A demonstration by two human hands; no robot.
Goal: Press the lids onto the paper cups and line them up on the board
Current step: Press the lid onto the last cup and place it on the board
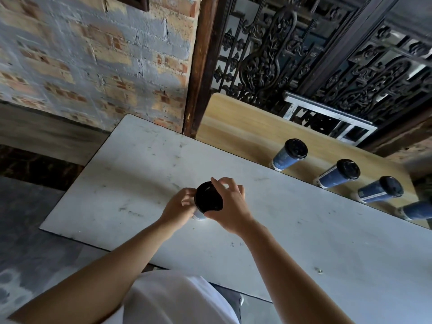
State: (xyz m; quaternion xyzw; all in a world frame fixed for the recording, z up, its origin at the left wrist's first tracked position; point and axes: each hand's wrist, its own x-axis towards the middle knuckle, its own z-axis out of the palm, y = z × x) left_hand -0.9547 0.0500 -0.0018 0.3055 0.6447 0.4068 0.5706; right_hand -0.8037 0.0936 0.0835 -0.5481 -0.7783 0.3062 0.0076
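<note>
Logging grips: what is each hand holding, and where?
Left hand grips the cup by its side; right hand holds the lid at its rim.

A single head-worn wide-angle view looks steeply down and forward from close above the left hand (181, 202) and right hand (230, 205), the pale table (304, 242) spreading beyond them toward a brick wall (93, 57).
</note>
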